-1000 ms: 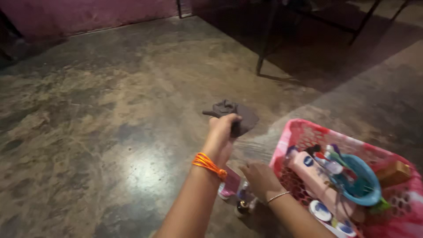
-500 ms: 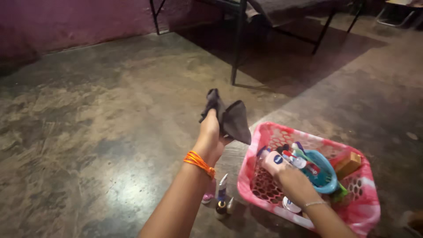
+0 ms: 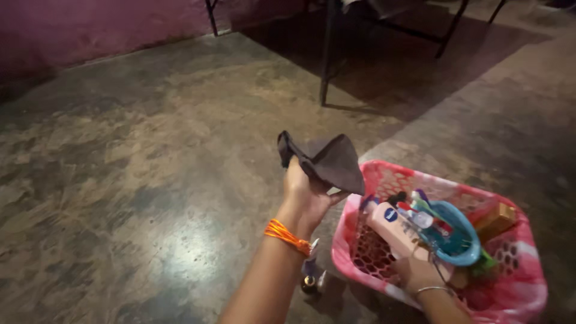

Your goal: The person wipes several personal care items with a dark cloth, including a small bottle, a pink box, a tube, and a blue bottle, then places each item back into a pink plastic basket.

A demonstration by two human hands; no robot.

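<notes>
A person's left hand (image 3: 306, 192) is holding a dark cloth (image 3: 327, 161) above the concrete floor (image 3: 132, 162), fingers clamped on its bunched edge while the rest is draping over their tips. The right hand (image 3: 420, 270) is reaching into a pink plastic basket (image 3: 522, 282), fingers closing on a pale lotion tube (image 3: 396, 231); a blue bowl (image 3: 459, 231) is lying just beyond them.

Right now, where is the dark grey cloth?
The dark grey cloth is near the middle of the head view, held up off the floor in the left hand, just left of the pink plastic basket.
</notes>
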